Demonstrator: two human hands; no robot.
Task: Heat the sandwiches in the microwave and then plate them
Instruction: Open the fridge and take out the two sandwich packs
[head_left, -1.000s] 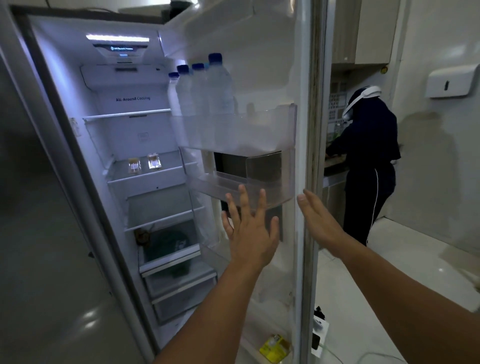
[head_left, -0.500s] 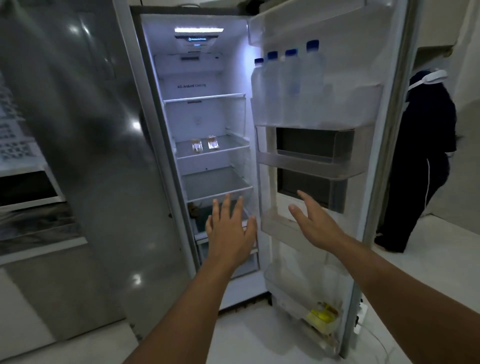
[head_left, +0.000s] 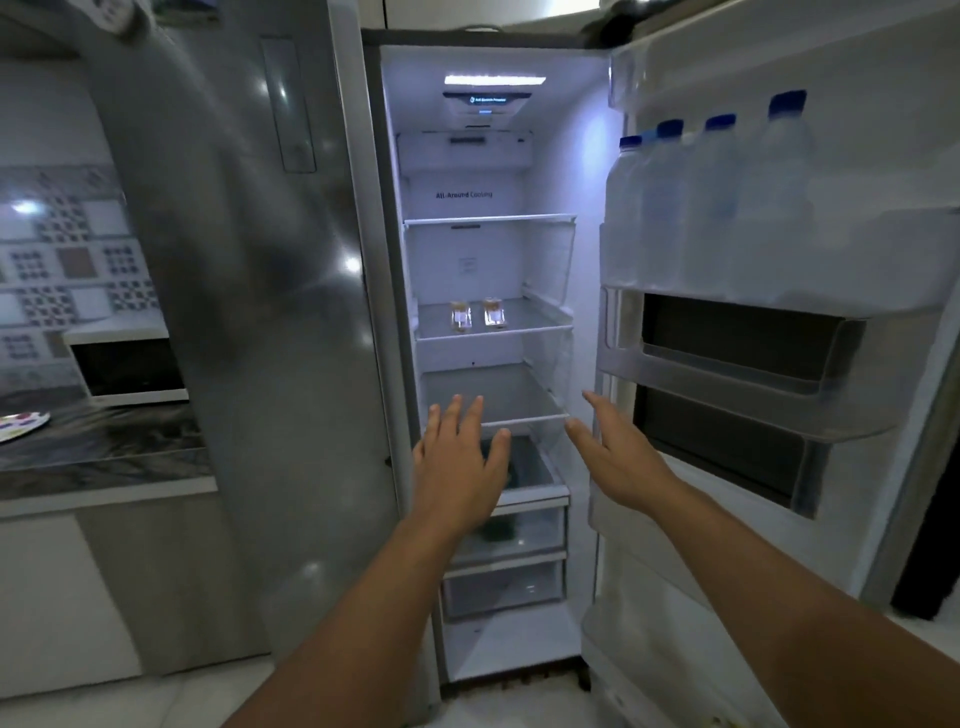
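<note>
While our left hand (head_left: 460, 460) and right hand (head_left: 621, 454) both reach toward the open compartment of the tall steel-grey refrigerator (head_left: 270, 312) with fingers spread and nothing in them, we judge the task to be barely begun. What we take for the sandwiches, two small clear-wrapped packets (head_left: 477, 314), sit side by side on the middle glass shelf (head_left: 540, 325), above our hands and well apart from them. Neither has been picked up, so fetching, heating and plating all remain. The white microwave oven (head_left: 130, 371) stands on the dark marbled countertop (head_left: 98, 452) to the left of the refrigerator, its door apparently shut, and a white plate with coloured markings (head_left: 23, 423) lies near it at the picture's edge, a likely place for plating. Four clear water bottles with blue caps (head_left: 706, 208) stand in the upper bin of the open white door (head_left: 852, 364) on the right. Below our left hand a clear drawer (head_left: 535, 467) holds something dark green we cannot identify. Patterned tiles (head_left: 62, 260) cover the wall behind the counter, and the floor is pale.
</note>
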